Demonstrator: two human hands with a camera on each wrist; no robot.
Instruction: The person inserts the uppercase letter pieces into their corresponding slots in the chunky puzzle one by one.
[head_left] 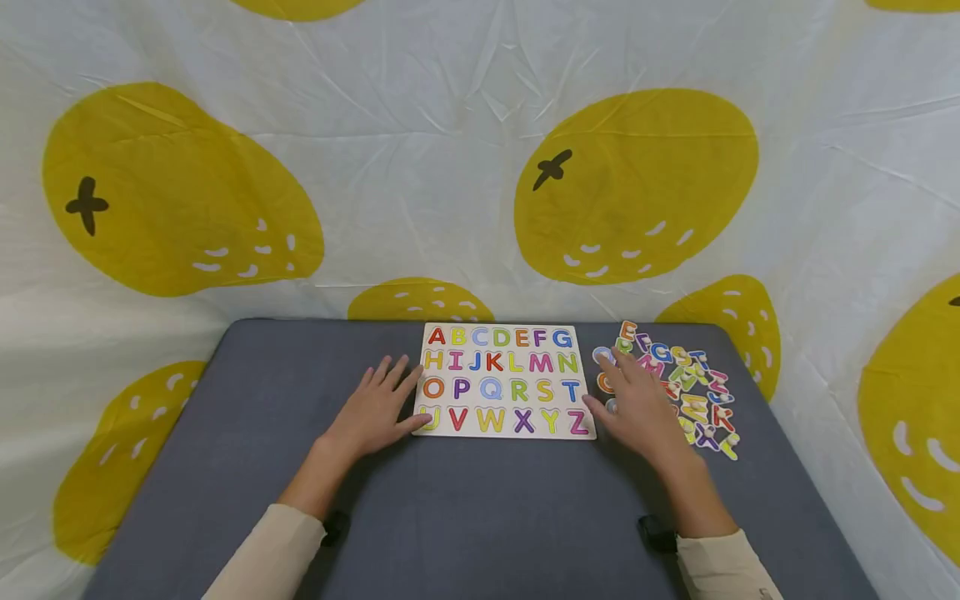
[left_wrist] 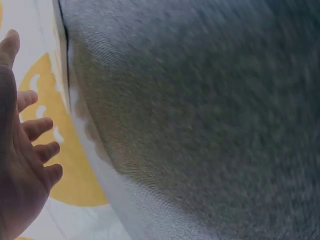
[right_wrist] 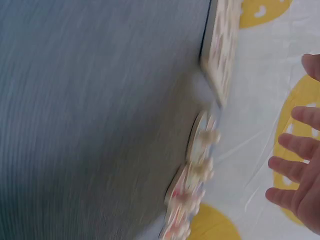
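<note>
A pale alphabet puzzle board [head_left: 504, 375] lies flat on the table, with colored letters A to Z in four rows. My left hand [head_left: 378, 408] is spread at the board's left edge, its thumb overlapping the U corner in the head view. To the right of the board, my right hand [head_left: 637, 406] reaches over the near side of a pile of letter pieces [head_left: 695, 406], fingers spread and holding nothing. Its thumb is close to the board's right edge. In the right wrist view, small knobs stand up from the letter pieces [right_wrist: 185, 197]. Both wrist views show loosely extended fingers.
The dark grey table [head_left: 480, 517] extends in front of the board and to both sides. Behind it hangs a white cloth [head_left: 420, 200] printed with large yellow fruit. Dark wrist cameras sit beneath both wrists.
</note>
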